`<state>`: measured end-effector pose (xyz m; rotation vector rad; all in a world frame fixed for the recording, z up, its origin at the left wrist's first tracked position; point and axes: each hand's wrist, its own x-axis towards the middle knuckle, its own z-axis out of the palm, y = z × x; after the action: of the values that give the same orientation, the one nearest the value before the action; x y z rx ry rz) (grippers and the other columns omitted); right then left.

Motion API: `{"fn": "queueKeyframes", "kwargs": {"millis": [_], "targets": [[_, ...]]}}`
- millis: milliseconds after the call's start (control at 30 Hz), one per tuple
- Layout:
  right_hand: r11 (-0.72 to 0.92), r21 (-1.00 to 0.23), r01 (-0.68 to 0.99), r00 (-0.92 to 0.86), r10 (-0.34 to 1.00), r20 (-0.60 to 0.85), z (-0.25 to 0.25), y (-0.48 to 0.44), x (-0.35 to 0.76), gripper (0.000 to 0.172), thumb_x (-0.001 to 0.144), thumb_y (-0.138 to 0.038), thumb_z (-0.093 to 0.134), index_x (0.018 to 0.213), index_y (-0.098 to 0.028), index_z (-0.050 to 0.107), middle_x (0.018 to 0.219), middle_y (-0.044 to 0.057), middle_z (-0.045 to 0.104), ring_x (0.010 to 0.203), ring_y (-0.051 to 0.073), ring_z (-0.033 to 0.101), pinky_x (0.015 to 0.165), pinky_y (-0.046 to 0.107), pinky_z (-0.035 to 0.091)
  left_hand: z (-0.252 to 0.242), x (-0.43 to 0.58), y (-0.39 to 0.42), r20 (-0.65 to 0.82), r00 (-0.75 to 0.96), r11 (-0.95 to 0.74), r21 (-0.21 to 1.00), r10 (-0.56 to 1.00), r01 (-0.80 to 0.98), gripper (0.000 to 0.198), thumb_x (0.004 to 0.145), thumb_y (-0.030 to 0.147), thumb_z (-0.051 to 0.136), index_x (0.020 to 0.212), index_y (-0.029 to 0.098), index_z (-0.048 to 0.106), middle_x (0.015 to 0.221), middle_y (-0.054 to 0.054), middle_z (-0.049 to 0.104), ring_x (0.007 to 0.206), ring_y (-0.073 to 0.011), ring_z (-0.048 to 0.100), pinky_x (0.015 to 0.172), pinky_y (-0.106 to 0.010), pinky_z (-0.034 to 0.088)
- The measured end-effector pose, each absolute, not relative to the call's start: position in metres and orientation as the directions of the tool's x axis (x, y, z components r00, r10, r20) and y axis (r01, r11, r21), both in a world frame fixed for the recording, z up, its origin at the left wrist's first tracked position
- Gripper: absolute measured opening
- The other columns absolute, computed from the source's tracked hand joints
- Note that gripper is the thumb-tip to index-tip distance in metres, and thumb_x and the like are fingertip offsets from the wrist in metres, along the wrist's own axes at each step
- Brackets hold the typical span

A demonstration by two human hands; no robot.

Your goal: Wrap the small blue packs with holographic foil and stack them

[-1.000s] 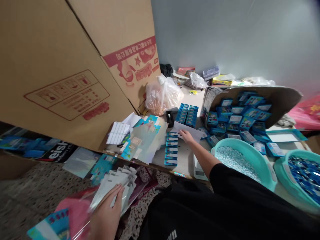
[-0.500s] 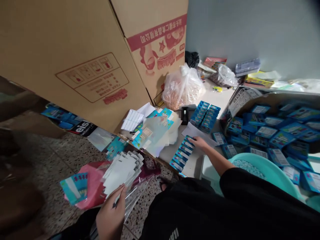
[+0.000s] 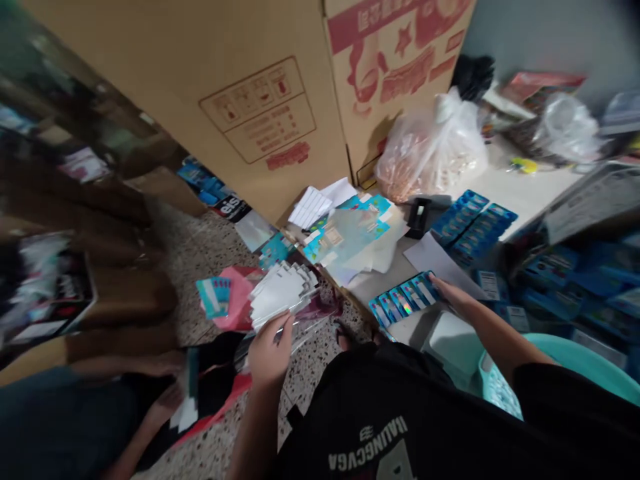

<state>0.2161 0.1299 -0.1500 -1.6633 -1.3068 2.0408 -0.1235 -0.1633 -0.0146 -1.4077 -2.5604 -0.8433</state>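
Right hand [image 3: 447, 293]: grip closed on the end of the row of blue packs [image 3: 405, 300], over the desk [image 3: 505, 183] near its front edge.
Left hand [image 3: 273, 340]: grip pinched on clear plastic [image 3: 310, 330], beside stacked white cards [image 3: 280, 293]; whether these lie inside it is unclear.
Turquoise basin [image 3: 575, 347]: pale pellets [image 3: 503, 393] within.
Open carton [image 3: 575, 207]: jumbled blue boxes [image 3: 555, 267], blurred.
Knotted bag [image 3: 447, 113]: translucent, filled with small orange and pale pieces.
Pink plastic [image 3: 241, 293]: blue printed cards [image 3: 215, 297] at its left side.

Gloss against matt

The row of blue packs [image 3: 404, 300] looks like glossy printed card, the white card stack [image 3: 280, 293] matt. The carton [image 3: 255, 40] is dull cardboard; the knotted bag [image 3: 430, 157], thin translucent plastic; the basin [image 3: 583, 360], smooth plastic.
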Motion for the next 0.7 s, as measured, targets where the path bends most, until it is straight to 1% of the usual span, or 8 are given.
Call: {"fn": "queueKeyframes", "kwargs": {"millis": [100,200,300,367,433,567,633,700], "targets": [[-0.584,-0.716,0.382,-0.368,0.615,-0.697,-0.149,0.132,0.222,0.046,0.074,-0.062,0.067,0.091,-0.019,0.066,0.084,0.008,0.071,0.078,0.022,0.066,0.069,0.031,0.052,-0.016,-0.111,-0.173,0.418,-0.608,0.419,0.461,0.675,0.782,0.017,0.087,0.028,0.062,0.093,0.018,0.074,0.094,-0.008,0.077,0.087,-0.0201,0.073,0.087,-0.034,0.056],[-0.567,-0.684,0.459,-0.311,0.618,-0.722,-0.137,0.138,0.223,0.046,0.068,-0.052,0.075,0.098,-0.019,0.062,0.085,0.007,0.069,0.078,0.023,0.065,0.063,0.030,0.051,-0.022,-0.095,-0.184,0.437,-0.662,0.445,0.503,0.609,0.741,0.016,0.086,0.025,0.063,0.095,0.017,0.073,0.097,-0.009,0.076,0.090,-0.0205,0.072,0.090,-0.035,0.055],[-0.592,-0.658,0.466,-0.345,0.563,-0.751,-0.124,0.141,0.222,0.053,0.066,-0.040,0.076,0.112,-0.020,0.058,0.099,0.011,0.068,0.086,0.026,0.067,0.069,0.034,0.054,-0.030,-0.081,-0.187,0.393,-0.680,0.467,0.511,0.619,0.721,0.016,0.086,0.025,0.063,0.095,0.018,0.074,0.098,-0.008,0.076,0.092,-0.0204,0.071,0.092,-0.035,0.055],[-0.618,-0.659,0.429,-0.429,0.502,-0.751,-0.119,0.140,0.225,0.057,0.068,-0.036,0.074,0.120,-0.022,0.055,0.106,0.013,0.067,0.090,0.027,0.067,0.074,0.037,0.055,-0.034,-0.078,-0.185,0.375,-0.672,0.450,0.526,0.639,0.722,0.016,0.087,0.025,0.062,0.093,0.018,0.074,0.098,-0.008,0.076,0.092,-0.0199,0.071,0.091,-0.034,0.055],[-0.639,-0.659,0.396,-0.485,0.464,-0.742,-0.116,0.137,0.230,0.060,0.068,-0.036,0.072,0.124,-0.025,0.053,0.110,0.012,0.066,0.091,0.027,0.067,0.077,0.038,0.055,-0.036,-0.078,-0.182,0.375,-0.656,0.422,0.539,0.655,0.729,0.015,0.087,0.025,0.061,0.091,0.018,0.074,0.097,-0.008,0.076,0.093,-0.0200,0.071,0.091,-0.035,0.055],[-0.632,-0.681,0.370,-0.515,0.471,-0.716,-0.115,0.126,0.238,0.075,0.060,-0.030,0.079,0.128,-0.026,0.046,0.108,0.008,0.064,0.090,0.025,0.067,0.077,0.037,0.055,-0.035,-0.085,-0.178,0.387,-0.601,0.359,0.537,0.699,0.763,0.014,0.087,0.025,0.062,0.090,0.018,0.074,0.096,-0.008,0.076,0.097,-0.0210,0.071,0.094,-0.036,0.054],[-0.604,-0.692,0.396,-0.500,0.490,-0.714,-0.114,0.120,0.239,0.082,0.058,-0.031,0.081,0.130,-0.026,0.042,0.106,0.007,0.063,0.090,0.025,0.066,0.078,0.037,0.055,-0.034,-0.091,-0.177,0.391,-0.572,0.323,0.542,0.721,0.776,0.014,0.087,0.025,0.062,0.091,0.018,0.073,0.098,-0.008,0.076,0.097,-0.0208,0.071,0.094,-0.035,0.054],[-0.574,-0.712,0.406,-0.456,0.548,-0.701,-0.110,0.112,0.238,0.084,0.059,-0.035,0.082,0.131,-0.027,0.041,0.108,0.006,0.062,0.095,0.024,0.065,0.082,0.036,0.053,-0.035,-0.101,-0.176,0.390,-0.539,0.279,0.552,0.746,0.786,0.015,0.088,0.025,0.062,0.094,0.018,0.073,0.099,-0.008,0.076,0.097,-0.0206,0.071,0.094,-0.036,0.054]]}}
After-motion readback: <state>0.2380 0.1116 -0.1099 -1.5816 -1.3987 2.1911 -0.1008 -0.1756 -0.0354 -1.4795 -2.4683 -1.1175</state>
